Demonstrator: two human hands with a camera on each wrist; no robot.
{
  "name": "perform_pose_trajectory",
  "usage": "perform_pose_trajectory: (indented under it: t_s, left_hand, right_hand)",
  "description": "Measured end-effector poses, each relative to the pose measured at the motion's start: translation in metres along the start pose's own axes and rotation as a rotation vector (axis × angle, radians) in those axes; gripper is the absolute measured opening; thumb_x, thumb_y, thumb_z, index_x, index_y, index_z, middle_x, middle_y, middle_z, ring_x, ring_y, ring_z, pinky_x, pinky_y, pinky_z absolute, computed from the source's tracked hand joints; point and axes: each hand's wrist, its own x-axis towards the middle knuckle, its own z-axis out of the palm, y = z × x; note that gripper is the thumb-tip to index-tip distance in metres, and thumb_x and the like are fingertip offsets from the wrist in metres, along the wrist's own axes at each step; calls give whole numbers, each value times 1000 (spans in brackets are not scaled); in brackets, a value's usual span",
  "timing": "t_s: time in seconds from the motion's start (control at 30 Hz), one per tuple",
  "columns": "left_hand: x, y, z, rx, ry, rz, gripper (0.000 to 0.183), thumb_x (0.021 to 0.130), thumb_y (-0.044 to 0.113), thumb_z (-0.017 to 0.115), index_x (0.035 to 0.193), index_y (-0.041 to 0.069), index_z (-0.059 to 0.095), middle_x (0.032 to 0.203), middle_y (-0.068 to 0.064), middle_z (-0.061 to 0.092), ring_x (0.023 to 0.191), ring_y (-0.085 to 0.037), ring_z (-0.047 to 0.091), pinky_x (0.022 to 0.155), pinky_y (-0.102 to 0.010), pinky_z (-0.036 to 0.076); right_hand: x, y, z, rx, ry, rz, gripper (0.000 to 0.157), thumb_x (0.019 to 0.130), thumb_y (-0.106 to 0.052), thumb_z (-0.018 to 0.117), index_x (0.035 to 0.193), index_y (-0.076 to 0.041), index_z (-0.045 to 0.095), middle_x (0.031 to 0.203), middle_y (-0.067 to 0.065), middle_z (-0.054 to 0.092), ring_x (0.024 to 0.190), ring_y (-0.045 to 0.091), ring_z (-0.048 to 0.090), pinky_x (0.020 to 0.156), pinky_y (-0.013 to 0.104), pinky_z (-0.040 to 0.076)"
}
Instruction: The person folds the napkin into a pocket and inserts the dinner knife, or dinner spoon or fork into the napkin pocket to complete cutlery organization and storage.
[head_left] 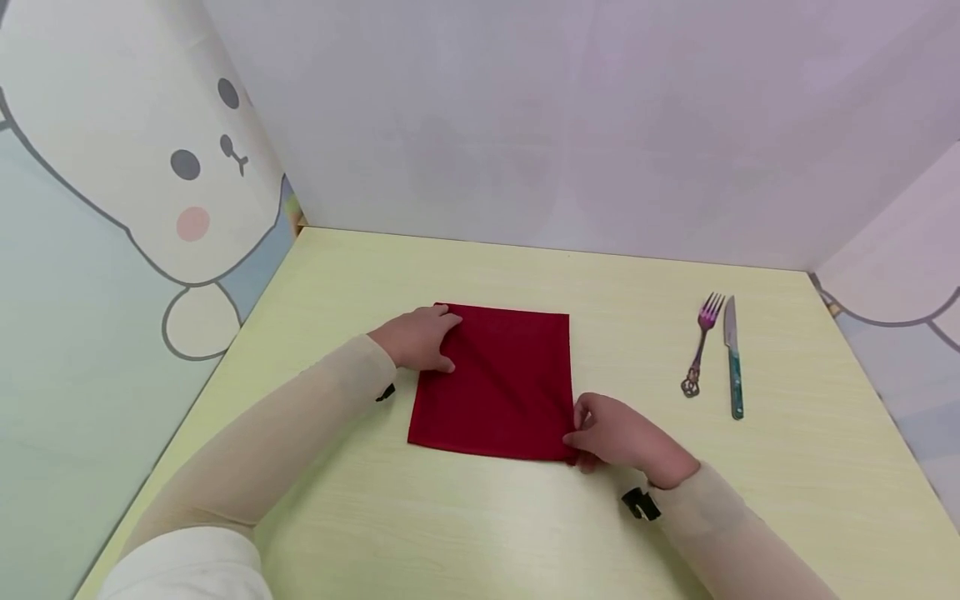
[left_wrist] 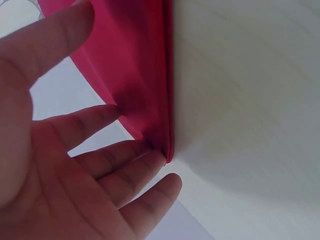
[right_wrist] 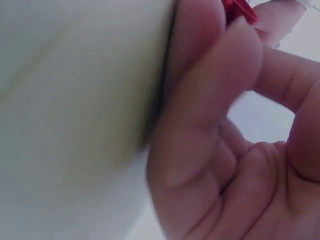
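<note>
The red cloth (head_left: 506,379) lies flat on the counter (head_left: 450,525), nearly square; I can make out no clear long axis. The left hand (head_left: 420,337), fingers extended and spread, touches the cloth's left edge toward its far corner. The right hand (head_left: 611,429) pinches the cloth's near right corner. Neither hand is nearer: both make contact, diagonally across the cloth. Fork (head_left: 701,342) and knife (head_left: 733,354) lie right of the cloth.

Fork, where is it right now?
In the head view, the fork lies on the right side of the table, just left of the knife; the red cloth is farther left.
</note>
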Motion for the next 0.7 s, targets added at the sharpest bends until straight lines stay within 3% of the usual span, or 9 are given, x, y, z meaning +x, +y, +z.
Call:
perform_pose_trajectory:
  t_s: [0.13, 0.23, 0.37, 0.5, 0.7]
  left_hand:
    - [1, 0, 2, 21, 6, -1, 81, 92, 37, 79, 158, 11, 41, 163, -15, 33, 146, -35, 36, 114, -48, 40]
    - [1, 0, 4, 31, 11, 2, 82, 91, 37, 79, 158, 11, 41, 162, -15, 34, 145, -35, 38, 113, -48, 41]
    - [2, 0, 6, 49, 16, 10, 85, 90, 40, 80, 159, 11, 40, 163, -15, 32, 146, -35, 36, 114, -48, 40]
    - [4, 0, 8, 76, 14, 19, 90, 88, 44, 81, 160, 11, 38, 165, -16, 30, 149, -37, 33, 115, -48, 39]
    - [4, 1, 10, 118, -6, 22, 94, 88, 47, 80, 162, 11, 34, 167, -18, 25, 151, -37, 29, 116, -48, 38]
  right_hand:
    - [2, 1, -1, -147, 45, -11, 26, 91, -20, 79, 83, -10, 56, 66, 4, 60, 58, 18, 56, 59, 33, 45]
    - [5, -3, -9, -250, 118, -84, 27, 91, -24, 80, 84, -12, 57, 72, 2, 57, 63, 17, 51, 60, 33, 43]
    - [18, -14, -21, -412, 223, -310, 28, 93, -23, 79, 109, -5, 65, 104, 10, 65, 93, 25, 62, 81, 42, 55]
    - [44, -19, -29, -621, 253, -468, 53, 96, -25, 76, 140, 1, 58, 146, 19, 53, 134, 37, 51, 109, 52, 44]
    - [83, -8, -46, -707, 144, -422, 74, 100, -34, 69, 156, 3, 38, 165, 21, 29, 151, 41, 29, 119, 52, 31]
